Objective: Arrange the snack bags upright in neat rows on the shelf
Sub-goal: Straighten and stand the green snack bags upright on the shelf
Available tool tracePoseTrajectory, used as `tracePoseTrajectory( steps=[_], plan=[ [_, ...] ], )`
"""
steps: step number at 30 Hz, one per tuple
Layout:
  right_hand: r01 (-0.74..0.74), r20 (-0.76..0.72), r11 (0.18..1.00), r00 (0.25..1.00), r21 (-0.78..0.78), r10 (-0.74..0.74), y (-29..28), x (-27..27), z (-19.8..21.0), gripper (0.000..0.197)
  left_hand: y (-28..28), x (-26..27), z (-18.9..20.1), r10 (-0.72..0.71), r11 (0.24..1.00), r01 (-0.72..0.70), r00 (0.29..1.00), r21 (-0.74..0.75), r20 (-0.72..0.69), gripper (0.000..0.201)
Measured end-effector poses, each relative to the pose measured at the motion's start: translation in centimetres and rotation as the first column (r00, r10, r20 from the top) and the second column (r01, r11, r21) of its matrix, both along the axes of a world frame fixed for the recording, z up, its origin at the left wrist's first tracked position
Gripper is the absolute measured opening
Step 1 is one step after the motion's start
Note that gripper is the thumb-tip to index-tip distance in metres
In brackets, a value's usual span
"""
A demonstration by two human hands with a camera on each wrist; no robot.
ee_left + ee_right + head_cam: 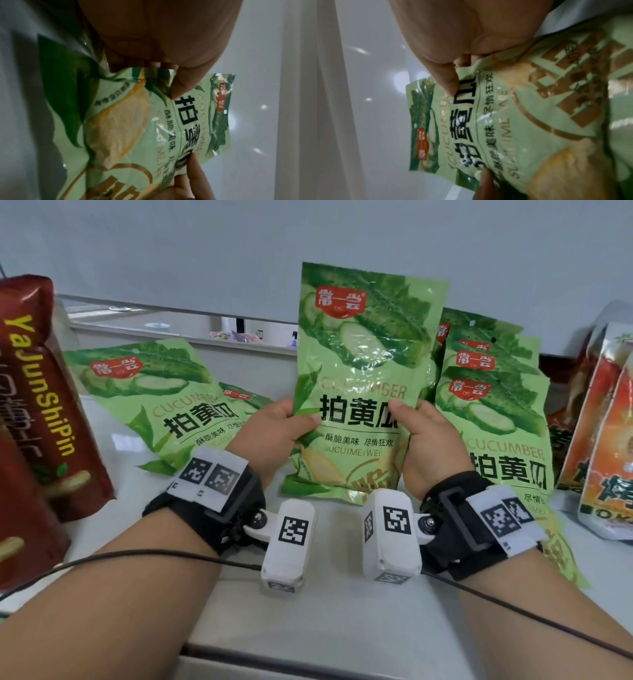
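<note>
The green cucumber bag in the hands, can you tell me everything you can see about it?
The held cucumber bag is a light green, shiny, crinkly plastic pouch. It shows sliced cucumber pictures near the top, a red logo, the word CUCUMBER, big black Chinese letters and a yellow crisp picture lower down. It is sealed and stands upright, facing the person, above the white shelf. The left hand pinches its left edge and the right hand pinches its right edge, thumbs on the front. Whether its bottom touches the shelf cannot be told.

White shelf (329,604), snack bags (154,402)
</note>
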State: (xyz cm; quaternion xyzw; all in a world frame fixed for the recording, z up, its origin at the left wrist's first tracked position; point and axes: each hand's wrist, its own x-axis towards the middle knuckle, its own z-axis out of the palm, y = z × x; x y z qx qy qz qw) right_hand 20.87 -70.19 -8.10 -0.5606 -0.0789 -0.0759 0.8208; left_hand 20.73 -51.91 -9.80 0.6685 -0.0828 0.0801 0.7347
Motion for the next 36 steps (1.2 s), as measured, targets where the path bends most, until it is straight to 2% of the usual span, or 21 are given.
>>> tracePoseTrajectory(
  steps=[3, 8, 11, 13, 16, 20, 22, 25, 27, 30, 33, 34, 36],
  plan=[
    [-0.007, 0.010, 1.000, 1.000, -0.011, 0.007, -0.2, -0.2, 0.3, 0.011, -0.4, -0.2, 0.3, -0.021, 0.999, 0.022, 0.999, -0.038, 0.023, 0.016],
    [-0.030, 0.017, 0.999, 0.999, -0.037, 0.031, 0.3, -0.8, 1.2, 0.012, -1.0, -0.8, 1.8, 0.052, 0.986, -0.035, 0.994, -0.165, 0.100, 0.027],
    [-0.020, 0.098, 1.000, 0.995, 0.008, 0.019, 0.0, -1.4, 2.0, 0.009, -1.1, -1.2, 2.4, 0.054, 0.987, -0.038, 0.994, -0.159, 0.100, 0.027],
    [-0.020, 0.153, 0.999, 0.988, 0.026, 0.016, -0.1, -1.6, 2.3, 0.019, -1.1, -1.3, 2.8, 0.047, 0.988, -0.033, 0.995, -0.153, 0.091, 0.024],
    [-0.002, 0.195, 1.000, 0.981, -0.015, 0.005, -0.2, -2.1, 2.7, 0.025, -1.0, -1.6, 3.5, 0.070, 0.980, -0.044, 0.989, -0.194, 0.129, 0.018],
    [0.071, 0.231, 0.984, 0.972, -0.166, -0.031, -0.3, -2.4, 2.8, 0.023, -0.7, -2.2, 5.1, 0.068, 0.948, -0.009, 0.983, -0.320, 0.173, 0.028],
    [0.095, 0.238, 0.981, 0.970, -0.170, -0.053, -0.2, -2.3, 2.9, 0.025, -0.6, -2.6, 5.6, 0.096, 0.955, -0.043, 0.981, -0.292, 0.167, 0.032],
    [0.068, 0.184, 0.988, 0.982, -0.141, -0.041, -0.2, -2.0, 2.8, 0.014, -0.4, -3.1, 5.7, 0.186, 0.971, -0.157, 0.969, -0.181, 0.160, 0.031],
    [0.101, 0.152, 0.989, 0.985, -0.105, -0.084, -0.1, -2.0, 2.8, 0.009, -0.3, -3.5, 5.7, 0.217, 0.967, -0.192, 0.965, -0.169, 0.146, 0.032],
    [0.170, 0.207, 0.978, 0.968, -0.119, -0.143, 0.0, -2.1, 2.5, 0.017, 0.0, -4.1, 5.9, 0.242, 0.964, -0.223, 0.962, -0.146, 0.127, 0.037],
    [0.072, 0.267, 0.970, 0.964, -0.234, -0.007, 0.6, -2.8, 2.6, 0.012, -0.3, -5.0, 6.4, 0.196, 0.968, -0.174, 0.974, -0.179, 0.117, 0.038],
    [0.022, 0.285, 0.960, 0.957, -0.280, 0.061, 0.8, -3.1, 2.7, 0.020, -0.6, -5.2, 6.6, 0.167, 0.971, -0.142, 0.979, -0.195, 0.118, 0.042],
    [-0.050, 0.333, 0.928, 0.925, -0.370, 0.182, 1.2, -3.7, 3.0, 0.056, -1.0, -5.8, 6.9, 0.097, 0.975, -0.064, 0.984, -0.214, 0.148, 0.055]
  ],
)
